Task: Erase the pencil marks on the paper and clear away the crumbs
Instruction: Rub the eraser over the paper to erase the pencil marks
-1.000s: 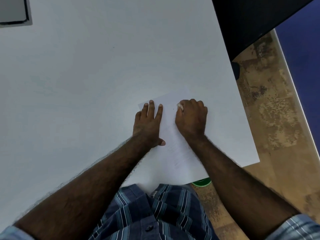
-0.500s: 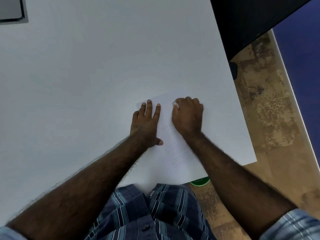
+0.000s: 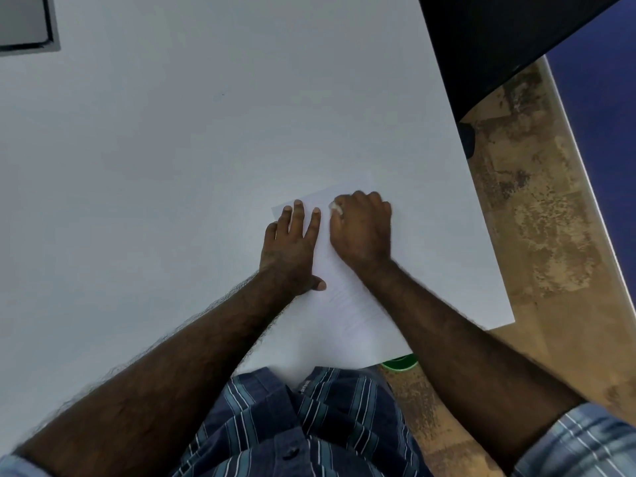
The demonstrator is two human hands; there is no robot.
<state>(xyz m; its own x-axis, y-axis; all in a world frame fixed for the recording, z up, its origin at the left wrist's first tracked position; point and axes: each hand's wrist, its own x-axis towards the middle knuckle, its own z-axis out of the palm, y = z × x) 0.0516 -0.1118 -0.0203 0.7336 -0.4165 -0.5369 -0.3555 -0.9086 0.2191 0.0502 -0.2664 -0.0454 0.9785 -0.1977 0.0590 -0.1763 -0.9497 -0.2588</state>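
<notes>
A white sheet of paper [image 3: 347, 304] lies on the white table [image 3: 172, 166], with faint pencil lines in its lower half. My left hand [image 3: 292, 249] rests flat on the paper's left edge, fingers straight. My right hand [image 3: 361, 232] is curled over the paper's upper part and pinches a small white eraser [image 3: 336, 208], which peeks out by the thumb and touches the sheet. Crumbs are too small to make out.
A dark grey panel [image 3: 24, 22] sits at the table's far left corner. A large black object [image 3: 499, 39] overhangs the far right. The table's right edge drops to a brown mottled floor [image 3: 550, 235]. A green item [image 3: 401, 361] shows below the near edge.
My right hand with the eraser has shifted slightly left and back right across the top of the paper. The left hand stays pressed in place.
</notes>
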